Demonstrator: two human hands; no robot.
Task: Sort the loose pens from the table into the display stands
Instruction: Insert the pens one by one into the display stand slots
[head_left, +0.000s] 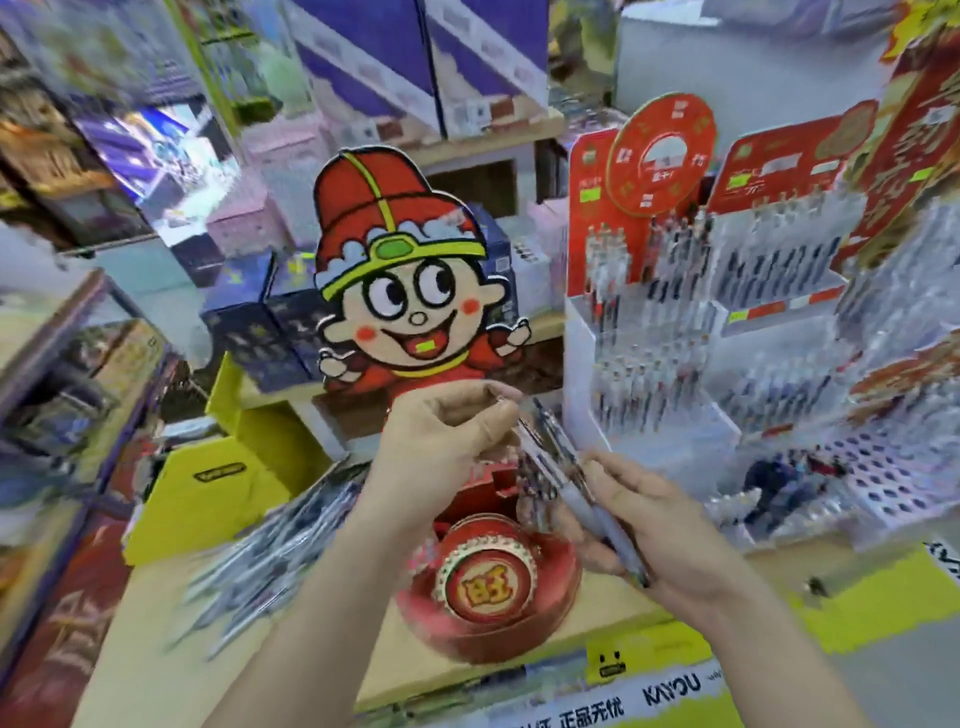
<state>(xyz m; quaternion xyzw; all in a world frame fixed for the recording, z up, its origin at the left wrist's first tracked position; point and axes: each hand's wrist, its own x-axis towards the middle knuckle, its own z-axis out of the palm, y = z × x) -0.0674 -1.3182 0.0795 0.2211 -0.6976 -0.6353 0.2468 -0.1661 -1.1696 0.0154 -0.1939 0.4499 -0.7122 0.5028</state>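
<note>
Grey pens (558, 470) blurred within right hand (660, 530)

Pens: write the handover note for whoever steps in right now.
Left hand: pinches the top end of the bundle of pens.
Right hand: holds the bundle's lower part.
Loose pens: a heap on the table, left of the red round stand.
Display stands: on the right, many slots already filled.
Done: stands partly stocked.
Left: slot the bundle, then sort the heap.
</note>
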